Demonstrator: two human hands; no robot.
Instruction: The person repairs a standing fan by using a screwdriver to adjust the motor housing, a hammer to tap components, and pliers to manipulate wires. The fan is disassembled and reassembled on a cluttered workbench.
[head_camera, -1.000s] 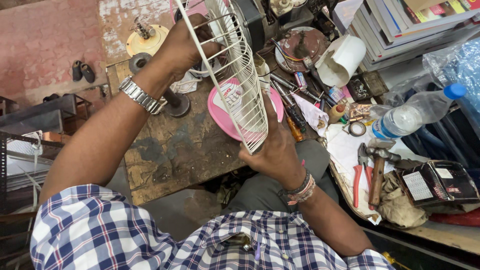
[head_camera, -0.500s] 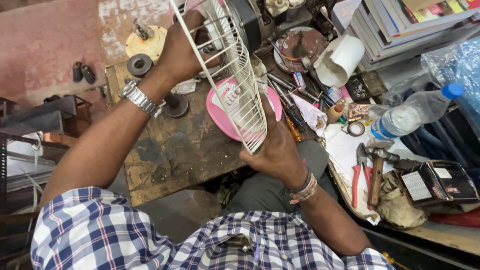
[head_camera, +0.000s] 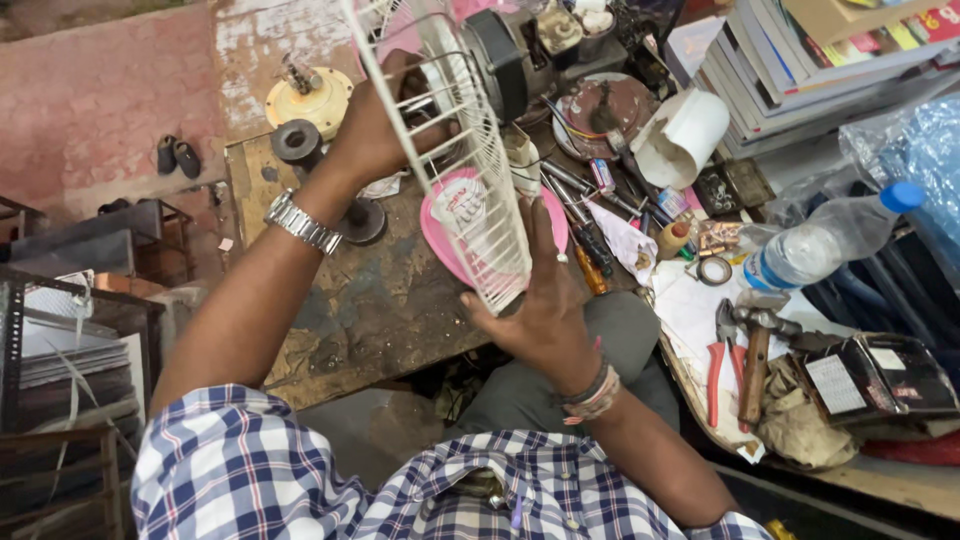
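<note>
Blue-white plaid shirt (head_camera: 300, 470), steel wristwatch (head_camera: 302, 222), beaded wristbands (head_camera: 592, 392)
</note>
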